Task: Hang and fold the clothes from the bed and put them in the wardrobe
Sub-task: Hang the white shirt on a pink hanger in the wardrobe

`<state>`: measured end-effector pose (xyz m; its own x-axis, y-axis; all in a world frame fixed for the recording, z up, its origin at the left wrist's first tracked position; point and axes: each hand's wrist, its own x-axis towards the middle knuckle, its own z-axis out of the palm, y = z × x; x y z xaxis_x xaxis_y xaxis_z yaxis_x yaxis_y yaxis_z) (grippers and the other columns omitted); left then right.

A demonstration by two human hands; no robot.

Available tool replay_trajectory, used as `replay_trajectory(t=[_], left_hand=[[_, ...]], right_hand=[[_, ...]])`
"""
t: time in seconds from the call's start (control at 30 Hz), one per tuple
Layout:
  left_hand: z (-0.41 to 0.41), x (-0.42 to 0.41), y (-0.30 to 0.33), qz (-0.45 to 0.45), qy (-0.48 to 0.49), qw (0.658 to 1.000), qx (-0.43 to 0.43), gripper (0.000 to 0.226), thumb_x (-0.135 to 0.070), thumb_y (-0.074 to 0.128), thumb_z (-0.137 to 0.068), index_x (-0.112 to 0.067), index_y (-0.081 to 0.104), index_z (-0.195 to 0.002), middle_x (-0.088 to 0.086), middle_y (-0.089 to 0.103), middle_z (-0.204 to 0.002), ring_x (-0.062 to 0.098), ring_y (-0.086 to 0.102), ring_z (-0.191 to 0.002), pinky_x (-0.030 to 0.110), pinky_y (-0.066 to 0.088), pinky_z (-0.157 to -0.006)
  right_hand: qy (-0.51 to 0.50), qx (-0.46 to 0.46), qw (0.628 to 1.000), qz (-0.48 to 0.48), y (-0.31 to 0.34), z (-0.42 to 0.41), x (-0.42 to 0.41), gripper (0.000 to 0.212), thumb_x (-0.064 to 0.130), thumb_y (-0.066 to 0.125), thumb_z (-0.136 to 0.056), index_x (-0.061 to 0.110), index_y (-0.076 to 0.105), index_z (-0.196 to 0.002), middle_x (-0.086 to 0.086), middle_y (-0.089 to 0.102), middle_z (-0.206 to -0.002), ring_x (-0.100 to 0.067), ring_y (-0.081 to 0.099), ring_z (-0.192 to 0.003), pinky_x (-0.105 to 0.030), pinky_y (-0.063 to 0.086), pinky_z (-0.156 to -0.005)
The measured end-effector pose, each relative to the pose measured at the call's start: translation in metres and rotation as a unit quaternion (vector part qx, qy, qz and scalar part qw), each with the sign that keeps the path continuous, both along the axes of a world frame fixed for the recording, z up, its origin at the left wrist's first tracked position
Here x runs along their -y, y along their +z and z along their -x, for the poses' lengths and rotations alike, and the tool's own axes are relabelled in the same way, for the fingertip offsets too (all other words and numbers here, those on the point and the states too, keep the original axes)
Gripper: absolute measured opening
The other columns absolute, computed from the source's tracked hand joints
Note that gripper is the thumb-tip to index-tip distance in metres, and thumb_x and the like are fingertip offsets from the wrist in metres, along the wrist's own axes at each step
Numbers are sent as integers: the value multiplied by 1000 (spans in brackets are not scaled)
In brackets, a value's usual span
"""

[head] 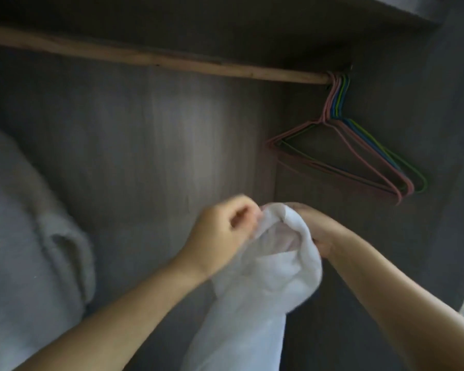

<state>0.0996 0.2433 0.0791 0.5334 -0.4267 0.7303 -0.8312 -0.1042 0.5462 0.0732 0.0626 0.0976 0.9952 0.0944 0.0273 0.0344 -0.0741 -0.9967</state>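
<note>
A white garment (255, 285) is held up nearest the camera, low in the middle of the view, its loose length hanging down toward the bottom edge. Its upper edge is pinched on the left side by the left hand (225, 231), whose fingers are curled onto the cloth. On the right side the cloth is draped over the right hand (316, 231), so that most of that grip is hidden; the fingers seem to be grasping the fabric from behind, with the top of the garment bunched between the two hands. Both forearms are bare.

Beyond the hands the dark inside of the wardrobe (150, 135) is seen. A wooden rail (156, 58) is fixed across its far upper part. At the right end of the rail a bunch of wire hangers (354, 156), pink, blue and green, is hung close together, all of them bare. At the left edge a pale grey garment (24, 223) is seen, blurred.
</note>
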Motion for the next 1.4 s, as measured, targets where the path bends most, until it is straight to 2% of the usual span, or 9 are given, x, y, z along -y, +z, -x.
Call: replay_trajectory(t=[0.2, 0.3, 0.4, 0.53, 0.8, 1.0, 1.17, 1.27, 1.4], left_hand=[[-8, 19, -34, -133, -122, 960, -215, 43, -45, 74, -77, -40, 51, -113, -22, 64, -108, -4, 61, -102, 17, 49, -83], [-10, 18, -37, -78, -71, 960, -261, 7, -20, 65, -90, -27, 64, -90, -18, 68, -77, -1, 63, -74, 13, 49, -69], [-23, 8, -22, -38, -31, 948, -316, 33, -15, 57, -94, -17, 64, -62, -9, 61, -54, 2, 54, -50, 16, 41, -49], [-34, -3, 3, -27, -26, 922, -386, 38, -15, 56, -94, -10, 64, -57, 2, 62, -54, 9, 55, -46, 16, 40, -44], [-46, 6, 8, 29, -9, 877, -480, 17, -20, 63, -89, -5, 70, -83, 13, 70, -76, 23, 66, -67, 33, 50, -69], [-54, -5, 2, -20, -43, 876, -480, 14, -19, 63, -89, -9, 72, -91, 10, 72, -85, 20, 67, -75, 32, 53, -74], [-51, -7, -5, -70, 5, 951, -300, 17, -23, 55, -96, -33, 65, -105, -2, 67, -105, 9, 61, -93, 15, 48, -79], [-31, -12, -8, -172, -11, 979, -112, 35, -72, 49, -81, -62, 54, -114, -19, 65, -113, 1, 59, -105, 16, 44, -91], [-7, -9, -14, -538, 178, 813, 133, 71, -82, 36, -75, -43, 38, -134, -4, 53, -114, 22, 57, -101, 29, 42, -75]], right_hand=[[64, 11, 998, 22, 38, 15, 17, 52, 56, 46, -78, 17, 70, -103, -10, 64, -84, -19, 64, -74, -29, 56, -63], [82, 15, 996, 18, 43, 18, 38, 66, 69, 56, -71, 21, 66, -115, -13, 66, -93, -24, 67, -83, -34, 56, -69], [136, 3, 984, 113, 44, 24, 68, 77, 58, 80, -63, 30, 54, -130, -11, 66, -117, -31, 65, -105, -38, 54, -80], [103, 66, 872, 474, 33, 29, 74, 37, 30, 76, -78, 34, 56, -109, 13, 62, -100, 0, 60, -93, -15, 49, -76], [-82, 170, 734, 653, 0, 25, 58, 37, 47, 63, -81, 34, 44, -110, 14, 57, -103, -17, 60, -88, -34, 48, -73], [-107, 59, 966, 230, -5, 14, 64, 23, 9, 50, -93, 10, 62, -73, -1, 63, -62, -14, 60, -59, -26, 44, -58], [-112, -61, 990, 63, 2, 12, 59, 21, 27, 53, -96, 15, 66, -85, -2, 72, -66, -22, 65, -75, -32, 49, -64], [-105, -56, 993, -16, 6, 11, 58, 22, 22, 52, -95, 12, 69, -85, -6, 72, -68, -21, 68, -70, -34, 49, -66], [-78, -74, 990, -91, 7, 9, 59, 26, 18, 56, -89, 8, 69, -68, -10, 65, -67, -20, 63, -61, -34, 50, -65]])
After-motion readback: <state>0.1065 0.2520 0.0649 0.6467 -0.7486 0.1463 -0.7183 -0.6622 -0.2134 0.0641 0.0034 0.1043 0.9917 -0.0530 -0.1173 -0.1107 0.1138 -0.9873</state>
